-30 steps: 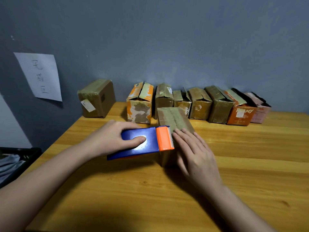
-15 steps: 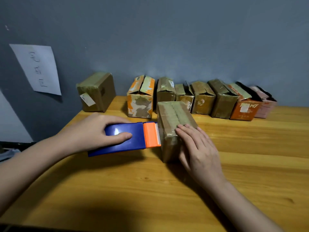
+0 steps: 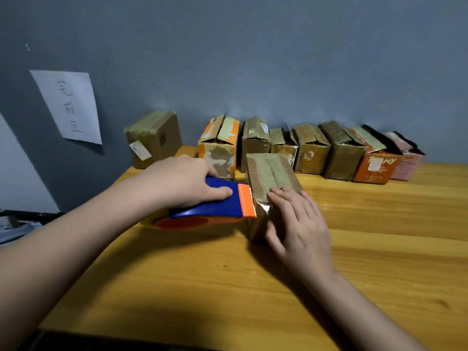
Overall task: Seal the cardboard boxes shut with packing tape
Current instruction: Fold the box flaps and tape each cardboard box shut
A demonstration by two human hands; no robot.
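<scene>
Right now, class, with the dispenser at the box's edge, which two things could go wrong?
1. The serrated blade sits close to the right hand pressing the box; a slip might nick the fingers.
2. The left hand pulls the tape dispenser sideways; the small box might slide or tip, wrinkling the tape.

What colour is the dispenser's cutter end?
Orange, on a blue dispenser body; seen in the head view.

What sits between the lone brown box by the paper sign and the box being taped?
In the head view, the orange box with loose flaps stands between the lone box and the taped box; the left hand crosses there too.
</scene>
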